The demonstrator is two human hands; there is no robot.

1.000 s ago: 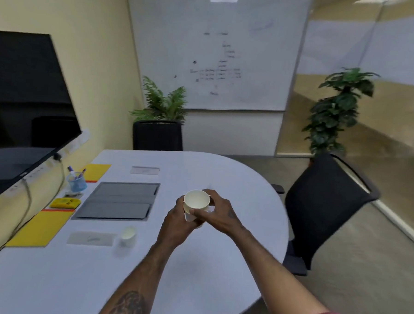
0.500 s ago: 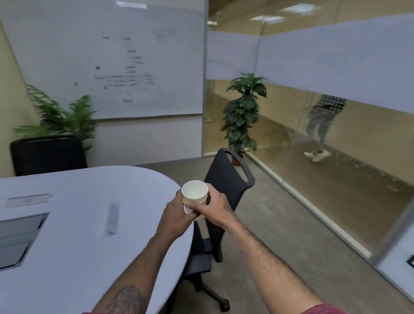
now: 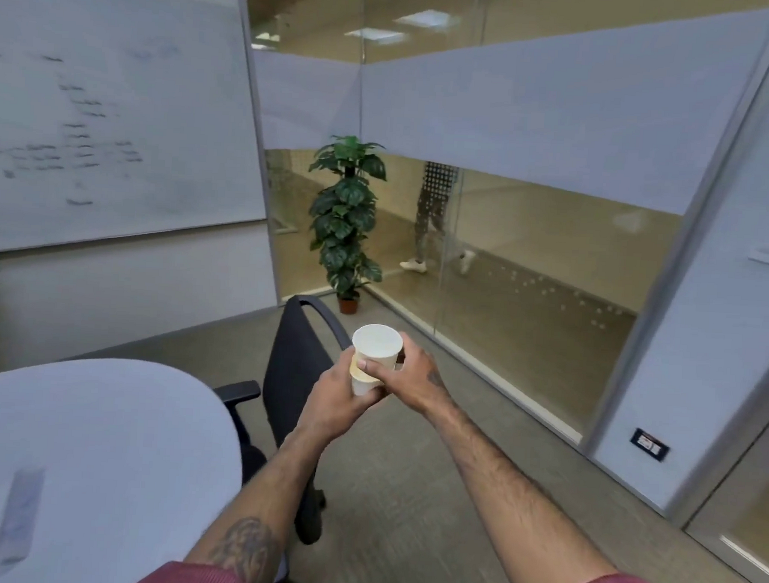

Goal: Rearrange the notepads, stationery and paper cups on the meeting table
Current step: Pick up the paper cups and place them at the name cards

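Both my hands hold stacked white paper cups point(image 3: 376, 349) in the air, off the table's right edge and above the black chair point(image 3: 299, 367). My right hand point(image 3: 407, 375) grips the upper cup with thumb and fingers round its wall. My left hand point(image 3: 339, 393) grips the lower cup from below; its rim shows just under my right thumb. The upper cup looks empty. The white meeting table point(image 3: 98, 445) fills the lower left, with a flat clear strip point(image 3: 16, 521) lying on it.
A potted plant point(image 3: 346, 218) stands in the corner by the glass wall point(image 3: 530, 272). Behind the glass a person point(image 3: 433, 218) walks in the corridor. A whiteboard point(image 3: 107, 112) hangs at the left. Grey carpet lies to the right of the chair.
My view has swung right, away from the table's notepads and pens toward the glass wall. Both hands have kept their hold on the cups, which now sit past the table edge.
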